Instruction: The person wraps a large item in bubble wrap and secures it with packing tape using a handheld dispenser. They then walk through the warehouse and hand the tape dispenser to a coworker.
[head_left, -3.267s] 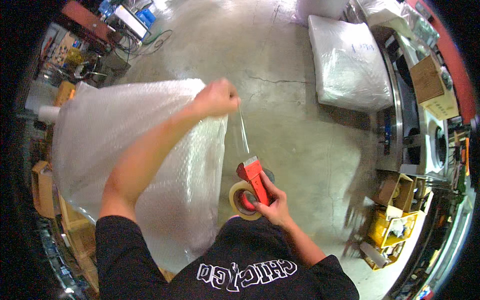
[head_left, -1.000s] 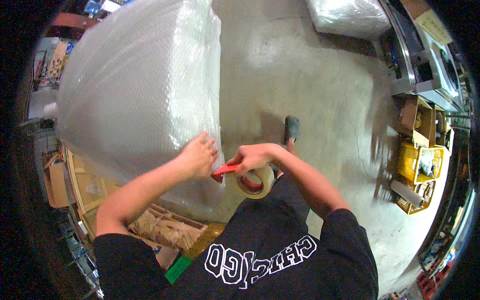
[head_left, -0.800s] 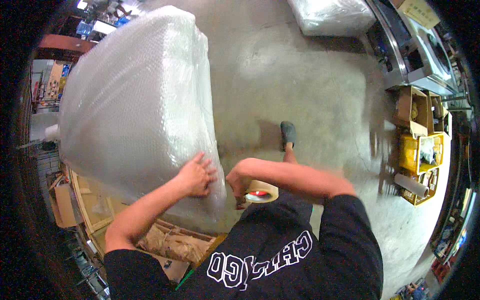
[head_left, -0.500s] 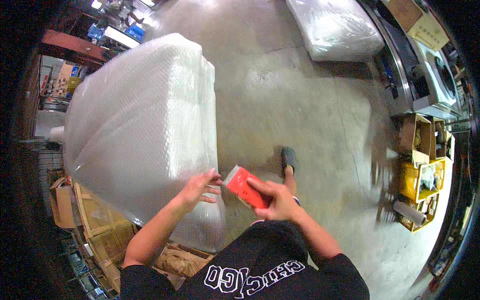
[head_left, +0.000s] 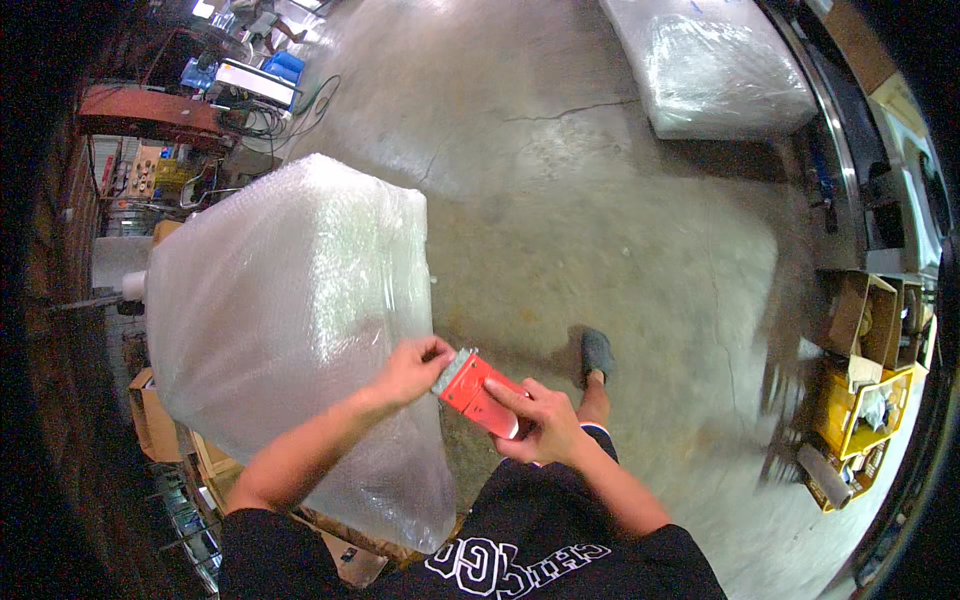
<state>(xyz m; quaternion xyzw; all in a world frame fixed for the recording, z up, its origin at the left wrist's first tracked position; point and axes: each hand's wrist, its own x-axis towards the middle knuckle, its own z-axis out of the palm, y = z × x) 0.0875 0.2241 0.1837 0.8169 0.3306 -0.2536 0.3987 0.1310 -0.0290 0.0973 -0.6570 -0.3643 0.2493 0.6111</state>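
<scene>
My right hand is wrapped around a red tape dispenser, with the thumb along its top face. A pale toothed edge runs across the dispenser's far-left end. There my left hand pinches with its fingertips. What lies between them is too small to make out; it may be the end of the tape. Just left of both hands stands a large bulky load wrapped in bubble wrap. My left forearm reaches over its near side.
A second wrapped block sits at the far right on the concrete floor. Yellow crates and cardboard boxes line the right side. Cables lie on the floor at the far left. My shoe is ahead of the dispenser.
My left hand has gone from spread fingers beside the dispenser to a pinch at its toothed end. The view has shifted, so the wrapped load appears lower.
</scene>
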